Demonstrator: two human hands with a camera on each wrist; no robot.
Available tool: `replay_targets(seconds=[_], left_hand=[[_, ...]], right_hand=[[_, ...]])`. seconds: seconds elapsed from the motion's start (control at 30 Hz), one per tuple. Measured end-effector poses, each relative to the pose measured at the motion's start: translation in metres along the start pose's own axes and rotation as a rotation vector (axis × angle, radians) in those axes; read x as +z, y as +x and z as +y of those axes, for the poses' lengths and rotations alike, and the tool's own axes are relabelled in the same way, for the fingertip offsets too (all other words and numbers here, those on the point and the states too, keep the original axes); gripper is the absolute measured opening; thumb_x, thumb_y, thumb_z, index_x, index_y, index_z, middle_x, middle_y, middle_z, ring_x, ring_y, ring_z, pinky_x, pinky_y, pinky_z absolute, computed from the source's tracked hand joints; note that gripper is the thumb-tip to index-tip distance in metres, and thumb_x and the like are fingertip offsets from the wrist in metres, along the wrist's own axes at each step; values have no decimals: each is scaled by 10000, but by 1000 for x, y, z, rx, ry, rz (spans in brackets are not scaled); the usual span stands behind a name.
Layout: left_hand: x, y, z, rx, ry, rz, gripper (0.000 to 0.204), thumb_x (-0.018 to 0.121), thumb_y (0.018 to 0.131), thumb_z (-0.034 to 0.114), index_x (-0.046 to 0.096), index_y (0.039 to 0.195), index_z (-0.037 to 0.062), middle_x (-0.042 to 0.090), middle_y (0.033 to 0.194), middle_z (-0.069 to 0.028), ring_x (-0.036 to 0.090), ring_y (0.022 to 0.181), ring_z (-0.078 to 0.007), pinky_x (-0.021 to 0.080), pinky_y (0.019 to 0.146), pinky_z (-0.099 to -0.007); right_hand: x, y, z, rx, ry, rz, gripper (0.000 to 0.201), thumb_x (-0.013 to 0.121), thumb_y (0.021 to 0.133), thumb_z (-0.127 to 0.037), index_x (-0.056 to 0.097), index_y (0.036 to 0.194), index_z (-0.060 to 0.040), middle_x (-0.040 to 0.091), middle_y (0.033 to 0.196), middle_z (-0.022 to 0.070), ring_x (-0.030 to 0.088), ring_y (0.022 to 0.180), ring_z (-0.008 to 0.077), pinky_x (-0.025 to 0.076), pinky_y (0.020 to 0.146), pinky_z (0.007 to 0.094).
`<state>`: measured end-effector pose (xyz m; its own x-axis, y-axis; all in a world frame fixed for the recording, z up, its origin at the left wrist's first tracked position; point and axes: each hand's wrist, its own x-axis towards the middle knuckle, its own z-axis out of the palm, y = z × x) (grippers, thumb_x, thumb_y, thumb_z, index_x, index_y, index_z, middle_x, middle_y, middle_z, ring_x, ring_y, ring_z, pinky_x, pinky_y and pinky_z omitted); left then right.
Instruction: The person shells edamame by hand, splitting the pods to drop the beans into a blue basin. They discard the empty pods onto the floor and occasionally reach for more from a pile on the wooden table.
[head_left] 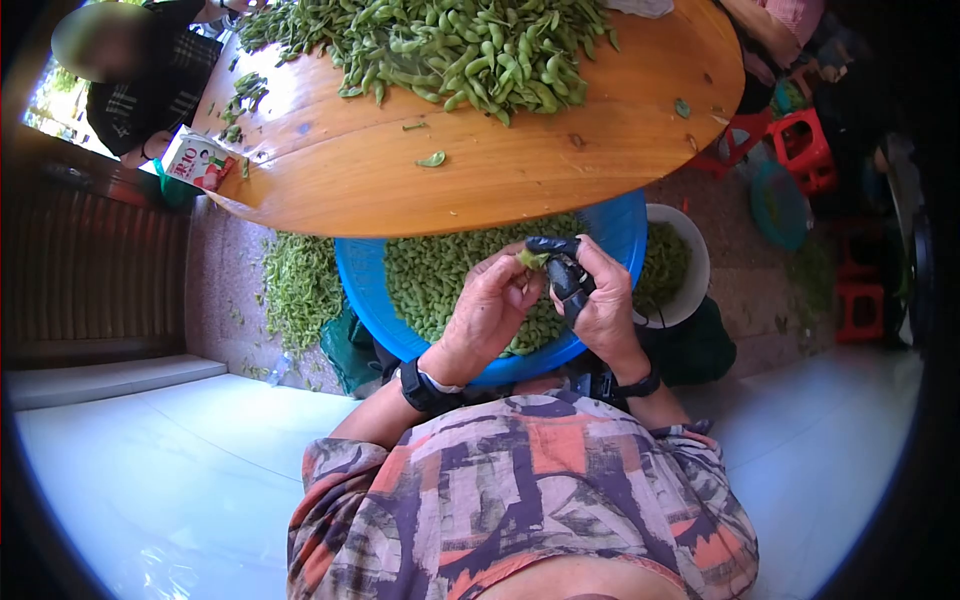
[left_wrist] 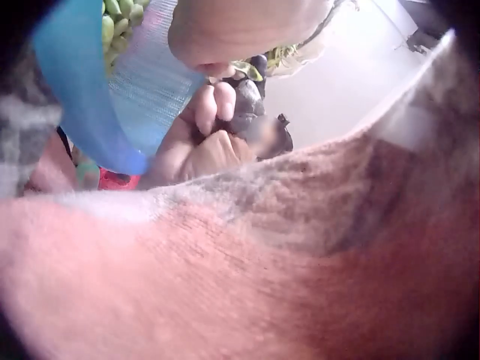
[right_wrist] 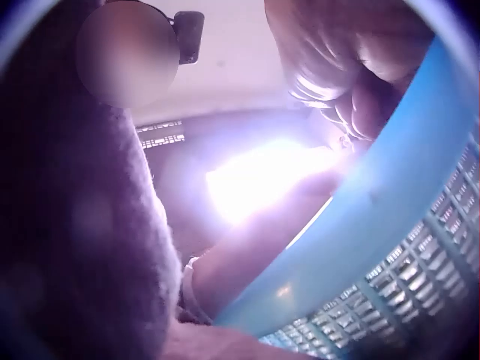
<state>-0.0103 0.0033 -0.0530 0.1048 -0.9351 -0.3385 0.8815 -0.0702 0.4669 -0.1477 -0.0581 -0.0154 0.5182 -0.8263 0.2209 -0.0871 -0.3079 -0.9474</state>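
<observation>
My left hand (head_left: 493, 305) and right hand (head_left: 608, 305) meet over a blue basket (head_left: 350, 290) of shelled green beans (head_left: 430, 285). Between their fingertips is a small green bean pod (head_left: 532, 259), pinched from both sides. Black coverings (head_left: 568, 285) wrap the thumb and forefinger of the right hand. In the left wrist view the pod (left_wrist: 247, 70) shows between the two hands, partly hidden by fingers. The right wrist view has the basket's blue rim (right_wrist: 360, 214) below the right hand (right_wrist: 349, 49); glare washes out part of it.
A wooden table (head_left: 480, 190) ahead bears a large heap of bean pods (head_left: 480, 50) and a printed carton (head_left: 195, 160). Empty husks (head_left: 300, 290) lie on the floor at left. A white bucket (head_left: 700, 260) stands at right, red stools (head_left: 803, 150) beyond. Other people sit around the table.
</observation>
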Motion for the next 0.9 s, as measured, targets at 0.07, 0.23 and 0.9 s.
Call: replay_targets(seconds=[0.07,0.23,0.9], left_hand=[[-2,-2,8,-7,42,-58,177,528,931,75,622,1059,-3,593,826,-15,532,721,-100,454,669,-235],[11,-18,50,65,1117,-387,176,583,915,47,684,1054,11,694,903,-74,645,822,-170,526,781,-300],[36,84,210,952,2251,93,72,600,810,32,667,826,11,660,827,-151,649,781,-323,520,708,-411]], right_hand=[[-3,-3,0,70,5,-20,165,582,831,-33,630,977,27,530,790,117,564,706,224,443,635,299],[-72,-12,0,6,-146,221,731,371,893,-714,586,916,-15,560,769,62,595,622,143,468,548,290],[-96,-3,-10,-8,-523,218,321,543,766,67,650,1061,2,648,838,214,655,761,305,492,714,368]])
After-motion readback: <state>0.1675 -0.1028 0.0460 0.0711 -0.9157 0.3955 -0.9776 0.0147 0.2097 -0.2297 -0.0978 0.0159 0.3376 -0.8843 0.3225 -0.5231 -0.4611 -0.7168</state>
